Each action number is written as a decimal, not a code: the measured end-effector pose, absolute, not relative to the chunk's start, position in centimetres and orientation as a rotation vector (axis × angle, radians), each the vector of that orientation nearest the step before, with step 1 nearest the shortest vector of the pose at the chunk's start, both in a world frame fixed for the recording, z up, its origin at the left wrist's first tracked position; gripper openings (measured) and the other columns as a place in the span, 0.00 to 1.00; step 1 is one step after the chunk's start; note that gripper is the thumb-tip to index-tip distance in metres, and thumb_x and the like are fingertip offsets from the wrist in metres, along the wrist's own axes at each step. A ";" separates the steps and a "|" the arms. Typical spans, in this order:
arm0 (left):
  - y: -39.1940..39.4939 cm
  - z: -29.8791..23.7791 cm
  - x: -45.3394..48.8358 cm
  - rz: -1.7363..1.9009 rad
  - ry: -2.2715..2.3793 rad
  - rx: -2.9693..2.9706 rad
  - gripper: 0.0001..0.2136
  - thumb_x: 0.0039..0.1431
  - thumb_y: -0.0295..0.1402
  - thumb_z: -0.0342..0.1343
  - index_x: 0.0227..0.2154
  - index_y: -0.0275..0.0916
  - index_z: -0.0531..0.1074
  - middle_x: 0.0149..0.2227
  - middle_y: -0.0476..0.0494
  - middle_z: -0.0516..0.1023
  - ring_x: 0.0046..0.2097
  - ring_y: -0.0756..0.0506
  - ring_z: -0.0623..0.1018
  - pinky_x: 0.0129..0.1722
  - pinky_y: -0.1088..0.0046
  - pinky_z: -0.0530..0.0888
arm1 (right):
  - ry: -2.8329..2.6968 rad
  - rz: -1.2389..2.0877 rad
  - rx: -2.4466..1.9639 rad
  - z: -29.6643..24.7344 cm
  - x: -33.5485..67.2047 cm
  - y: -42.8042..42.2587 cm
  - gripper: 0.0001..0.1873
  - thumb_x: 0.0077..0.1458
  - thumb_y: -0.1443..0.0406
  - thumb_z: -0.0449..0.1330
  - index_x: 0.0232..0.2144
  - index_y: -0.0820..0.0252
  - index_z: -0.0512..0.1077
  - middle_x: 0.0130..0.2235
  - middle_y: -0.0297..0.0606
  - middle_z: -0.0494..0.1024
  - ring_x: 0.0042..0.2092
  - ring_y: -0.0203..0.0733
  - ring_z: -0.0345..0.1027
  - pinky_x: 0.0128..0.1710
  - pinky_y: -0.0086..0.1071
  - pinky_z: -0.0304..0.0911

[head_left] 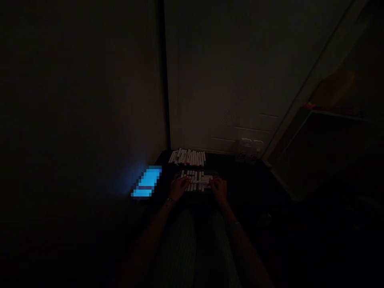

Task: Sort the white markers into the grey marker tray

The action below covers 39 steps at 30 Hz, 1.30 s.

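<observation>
The scene is very dark. My left hand [179, 187] and my right hand [219, 189] are close together over a dark holder with several white markers [195, 175] lined up in it. A white marker [198, 182] lies crosswise between my hands, over the row. The fingers of my left hand are closed at its left end, and those of my right hand at its right end. Behind the holder, several more white markers [188, 157] lie side by side; a few show coloured ends. Fine detail at my fingertips is lost in the dark.
A glowing blue screen [147, 183], blurred into blocks, stands left of the dark table [249, 184]. Clear plastic packages [249, 150] are at the back right, by the wall [204, 120]. Farther right is a shelf unit [336, 113] with dim objects on top.
</observation>
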<state>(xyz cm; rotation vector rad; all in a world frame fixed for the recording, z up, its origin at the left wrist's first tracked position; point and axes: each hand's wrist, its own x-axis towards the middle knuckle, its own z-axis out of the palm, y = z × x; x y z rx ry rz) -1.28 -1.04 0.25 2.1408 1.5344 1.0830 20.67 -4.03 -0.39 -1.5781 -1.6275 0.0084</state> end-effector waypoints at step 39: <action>-0.9 0.0 -1.4 1.138 1.475 2.147 0.15 0.55 0.43 0.45 0.34 0.40 0.72 0.35 0.47 0.76 0.37 0.48 0.74 0.38 0.74 0.67 | -1.618 0.016 -1.551 -0.6 20.6 -4.0 0.18 0.56 0.54 0.47 0.29 0.57 0.72 0.35 0.36 0.72 0.40 0.39 0.58 0.40 0.32 0.49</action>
